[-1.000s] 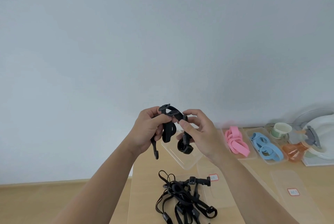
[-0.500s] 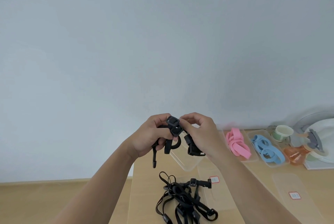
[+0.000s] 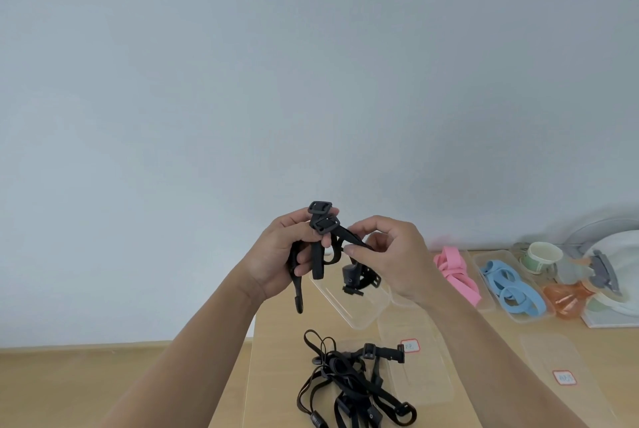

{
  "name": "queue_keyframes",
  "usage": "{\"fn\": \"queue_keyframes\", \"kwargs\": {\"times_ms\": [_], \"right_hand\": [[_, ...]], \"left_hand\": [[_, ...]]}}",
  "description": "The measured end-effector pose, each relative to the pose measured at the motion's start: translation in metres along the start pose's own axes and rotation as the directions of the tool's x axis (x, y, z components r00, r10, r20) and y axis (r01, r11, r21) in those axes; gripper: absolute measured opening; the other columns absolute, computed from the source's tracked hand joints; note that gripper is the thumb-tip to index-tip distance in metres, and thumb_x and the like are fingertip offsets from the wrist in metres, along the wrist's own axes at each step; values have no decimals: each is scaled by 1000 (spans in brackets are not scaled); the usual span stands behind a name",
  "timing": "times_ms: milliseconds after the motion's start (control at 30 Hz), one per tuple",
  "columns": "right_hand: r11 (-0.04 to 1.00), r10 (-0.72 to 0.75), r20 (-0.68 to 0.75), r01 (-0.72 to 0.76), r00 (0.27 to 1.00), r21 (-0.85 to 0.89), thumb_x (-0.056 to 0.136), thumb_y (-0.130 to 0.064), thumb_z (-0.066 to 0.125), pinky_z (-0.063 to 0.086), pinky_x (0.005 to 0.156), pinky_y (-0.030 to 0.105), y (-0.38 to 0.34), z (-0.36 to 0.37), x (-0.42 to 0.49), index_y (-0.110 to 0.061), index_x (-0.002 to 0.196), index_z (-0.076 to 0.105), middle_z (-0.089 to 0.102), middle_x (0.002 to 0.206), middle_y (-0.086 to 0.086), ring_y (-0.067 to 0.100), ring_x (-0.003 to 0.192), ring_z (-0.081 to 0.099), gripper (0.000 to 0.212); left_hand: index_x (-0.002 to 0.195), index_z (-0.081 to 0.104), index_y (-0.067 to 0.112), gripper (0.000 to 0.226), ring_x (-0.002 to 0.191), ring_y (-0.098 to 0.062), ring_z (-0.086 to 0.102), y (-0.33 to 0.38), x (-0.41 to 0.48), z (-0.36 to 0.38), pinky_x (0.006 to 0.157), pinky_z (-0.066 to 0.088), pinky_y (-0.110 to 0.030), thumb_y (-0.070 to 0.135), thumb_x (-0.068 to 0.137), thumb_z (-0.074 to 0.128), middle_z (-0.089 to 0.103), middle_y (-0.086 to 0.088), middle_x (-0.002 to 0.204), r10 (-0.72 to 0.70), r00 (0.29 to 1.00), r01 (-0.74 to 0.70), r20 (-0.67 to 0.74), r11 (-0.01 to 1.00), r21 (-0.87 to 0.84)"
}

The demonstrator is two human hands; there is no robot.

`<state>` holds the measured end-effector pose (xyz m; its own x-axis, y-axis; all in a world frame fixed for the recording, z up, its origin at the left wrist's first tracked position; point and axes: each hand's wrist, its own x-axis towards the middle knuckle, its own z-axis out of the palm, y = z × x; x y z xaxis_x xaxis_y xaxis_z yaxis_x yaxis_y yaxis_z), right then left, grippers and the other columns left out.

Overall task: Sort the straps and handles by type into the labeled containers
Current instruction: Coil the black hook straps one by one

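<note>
Holding a black buckled strap (image 3: pixel 324 220) above the tabletop (image 3: pixel 276 375).
The left hand (image 3: pixel 276 255) grips its buckle end with curled fingers; the right hand (image 3: pixel 392 256) pinches the band beside it. More black straps (image 3: pixel 349 384) lie heaped below.

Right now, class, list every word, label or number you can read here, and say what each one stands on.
Middle red-bordered label, on the middle clear container: handwritten, too blurred to read.
Right red-bordered label, on the right clear container: handwritten, too blurred to read.
No other text shows.
</note>
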<state>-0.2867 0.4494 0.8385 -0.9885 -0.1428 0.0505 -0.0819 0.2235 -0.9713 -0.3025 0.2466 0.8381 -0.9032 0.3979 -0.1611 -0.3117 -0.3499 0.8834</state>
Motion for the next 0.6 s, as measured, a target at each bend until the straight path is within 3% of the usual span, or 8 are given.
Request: {"fn": "queue_keyframes", "kwargs": {"times_ms": [100,133,200,300,467,600], "right_hand": [[997,-5,-23,6,1000,75,89,-6,75,61,72,55,2,0,1,-25,89,76,73,77,3,33,68,69,19],[994,9,-38,-5,999,112,91,-5,73,61,71,54,4,0,2,-20,90,76,72,77,2,30,67,69,15],[989,24,-51,-16,998,149,93,-2,68,59,70,39,5,0,3,-13,93,74,71,73,-3,17,68,65,12],[962,67,-10,-62,998,265,95,2,62,53,72,26,5,2,3,-7,97,70,71,75,0,14,68,60,12],[888,129,-34,-100,991,449,99,3,55,48,74,33,6,1,5,-7,94,68,65,74,3,15,63,53,16],[877,183,-84,-124,980,465,100,0,54,51,80,40,10,8,7,-10,93,66,57,68,4,17,65,51,17]], "left_hand": [[113,76,15,43,47,-15,32,1,2,0,40,25,-23,5,76,55,61,-9,74,-9,1000,9,-23,1000,9],[114,75,15,44,47,-15,32,1,2,0,41,25,-23,5,76,55,61,-9,74,-11,1000,11,-28,1000,28],[116,75,15,45,47,-16,32,1,2,0,41,25,-24,5,76,55,61,-10,74,-13,999,15,-34,997,75],[115,75,16,46,48,-16,32,0,2,1,41,26,-24,6,75,55,60,-9,72,-22,1000,25,-22,991,128],[116,75,14,53,47,-16,32,0,-1,-3,38,30,-21,3,71,50,55,-9,67,-49,998,39,49,982,184],[106,74,9,45,44,-17,30,-1,-3,-3,38,29,-21,3,68,50,56,-9,65,-65,996,46,66,964,262]]}}
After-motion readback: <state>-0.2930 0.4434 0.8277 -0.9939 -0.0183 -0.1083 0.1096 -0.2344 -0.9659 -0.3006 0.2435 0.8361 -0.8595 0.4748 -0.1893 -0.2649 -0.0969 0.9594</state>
